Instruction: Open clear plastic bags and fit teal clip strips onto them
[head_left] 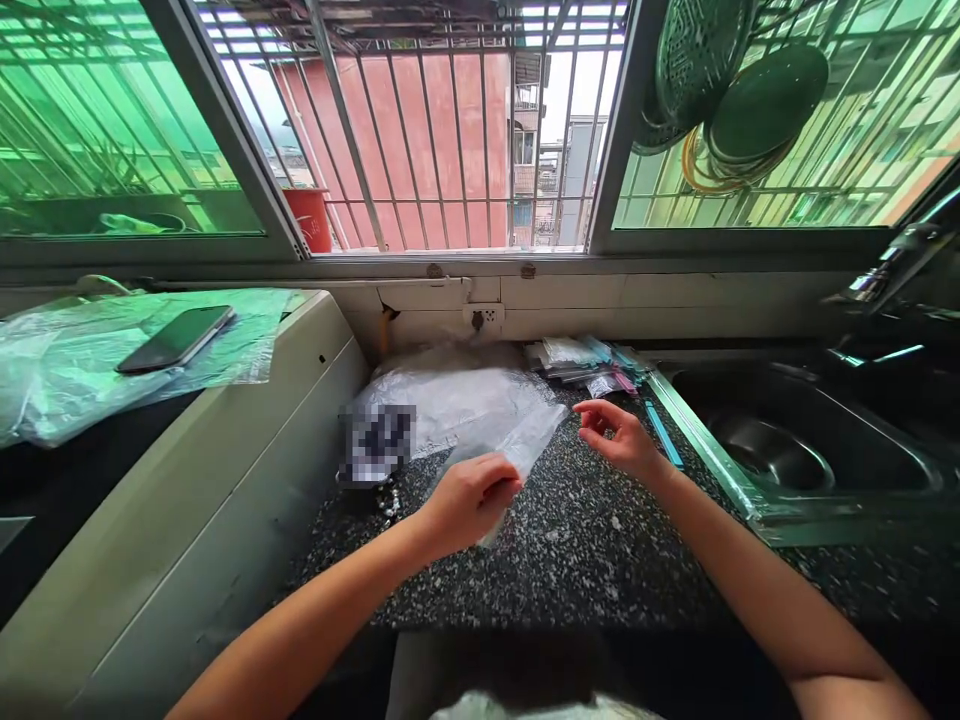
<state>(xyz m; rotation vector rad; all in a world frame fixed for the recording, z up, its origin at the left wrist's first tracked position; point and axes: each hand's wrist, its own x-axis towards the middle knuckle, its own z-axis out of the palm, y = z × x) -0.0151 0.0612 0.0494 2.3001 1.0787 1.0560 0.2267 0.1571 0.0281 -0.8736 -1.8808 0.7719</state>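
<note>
Head view: left hand (469,500) is pinching a small clear bag (529,440) over the speckled surface (585,540), near centre; right hand (622,435) is hovering empty, fingers loosely curled, just right. Probably best gripping the bag's mouth edge firmly, keeping it taut.

Surface: a dark speckled stone countertop (570,540), running from a white appliance on the left to the sink's edge on the right.
Back of surface: a large crumpled clear plastic sheet (457,395) lies against the wall below the window.
Back right: a stack of small clear packets (581,358) with blue and pink strips (contents too small to tell).
Right edge: a thin blue strip (663,434) lies just beside the sink rim.
Left front: a small cluster of shiny beads (388,502) near the plastic sheet's corner.
Middle: bare stone, flecked white.
</note>
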